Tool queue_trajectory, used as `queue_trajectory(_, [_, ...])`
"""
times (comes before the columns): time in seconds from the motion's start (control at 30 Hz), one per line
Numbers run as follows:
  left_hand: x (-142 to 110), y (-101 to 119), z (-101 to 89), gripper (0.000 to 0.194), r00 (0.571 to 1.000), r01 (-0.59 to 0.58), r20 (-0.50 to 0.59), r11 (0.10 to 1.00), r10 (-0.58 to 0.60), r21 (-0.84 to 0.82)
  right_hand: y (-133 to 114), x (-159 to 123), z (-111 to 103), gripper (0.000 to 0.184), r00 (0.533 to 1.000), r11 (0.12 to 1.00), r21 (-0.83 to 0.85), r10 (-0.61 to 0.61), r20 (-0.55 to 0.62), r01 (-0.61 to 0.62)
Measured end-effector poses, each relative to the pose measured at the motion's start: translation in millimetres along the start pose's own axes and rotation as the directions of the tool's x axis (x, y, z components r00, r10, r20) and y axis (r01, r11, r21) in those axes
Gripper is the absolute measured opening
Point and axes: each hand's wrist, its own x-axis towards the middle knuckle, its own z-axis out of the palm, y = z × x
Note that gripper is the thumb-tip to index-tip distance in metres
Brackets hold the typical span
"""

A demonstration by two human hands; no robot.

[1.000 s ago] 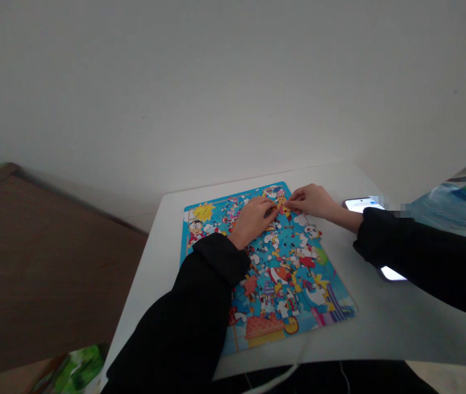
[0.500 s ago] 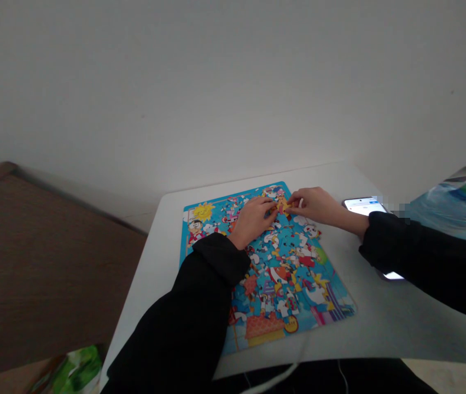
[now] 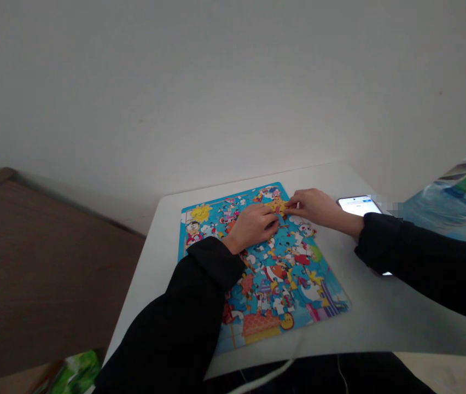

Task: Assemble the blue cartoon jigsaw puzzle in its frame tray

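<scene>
A jigsaw puzzle (image 3: 314, 294) with a blue cartoon picture lies flat, many of its pieces loose or overlapping in the middle. My right hand (image 3: 310, 207) is at the upper right of the puzzle, thumb and fingertips pinched at the edge of a yellow puzzle piece (image 3: 277, 205). Just left of and below that piece is my left hand (image 3: 253, 225), its fingers curled inward low over the pieces. Whatever its fingertips may hold is hidden.
The puzzle rests on a white table (image 3: 157, 241) against a wall. A lit phone (image 3: 358, 206) lies partly under my right sleeve. Clear plastic packaging (image 3: 446, 205) stands at the right, a brown wooden panel (image 3: 52, 268) at the left. A white cable (image 3: 268, 377) crosses the front edge.
My left hand has drawn back slightly from the yellow piece, down toward me, and its fingers have curled. My right hand stays at the piece. The view has shifted a little.
</scene>
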Motion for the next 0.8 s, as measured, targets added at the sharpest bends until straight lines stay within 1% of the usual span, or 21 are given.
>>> queue_trajectory(0.1, [-4.1, 2.9, -3.6, 0.026, 0.999, -0.038, 0.027, 0.999, 0.038, 0.011, -1.1, -1.0, -0.2, 0.027, 1.000, 1.000, -0.029, -0.002, 0.006, 0.002])
queue_trajectory(0.27, [-5.1, 4.4, -8.3, 0.021, 0.997, -0.013, 0.081, 0.999, 0.015, -0.029, -3.0, -1.8, -0.9, 0.030, 0.998, 0.992, -0.112, -0.055, 0.004, 0.055])
queue_trajectory(0.37, [-6.1, 4.5, -10.0, 0.020, 0.997, -0.004, 0.082, 0.998, 0.009, -0.056, -2.5, -1.1, -2.0, 0.031, 0.998, 0.986, -0.153, -0.068, 0.001, 0.067])
queue_trajectory(0.47, [-8.6, 3.9, -10.2, 0.021, 0.998, -0.008, 0.069, 0.996, 0.014, -0.084, -1.9, -1.1, -3.3, 0.032, 0.999, 0.987, -0.149, -0.054, 0.006, 0.054])
queue_trajectory(0.57, [-10.6, 3.0, -10.6, 0.023, 0.997, -0.022, 0.072, 0.996, 0.028, -0.086, -3.6, -2.6, -5.1, 0.034, 0.998, 0.982, -0.177, -0.058, 0.038, 0.064])
queue_trajectory(0.7, [-11.5, 3.7, -15.4, 0.026, 0.991, -0.016, 0.135, 0.997, 0.026, -0.069, -7.3, -6.9, -12.6, 0.041, 0.996, 0.969, -0.234, -0.061, 0.071, 0.076])
queue_trajectory(0.8, [-13.2, 5.8, -21.5, 0.024, 0.982, -0.023, 0.187, 0.998, 0.034, -0.064, -7.3, -14.0, -22.6, 0.042, 0.996, 0.975, -0.215, -0.050, 0.072, 0.065])
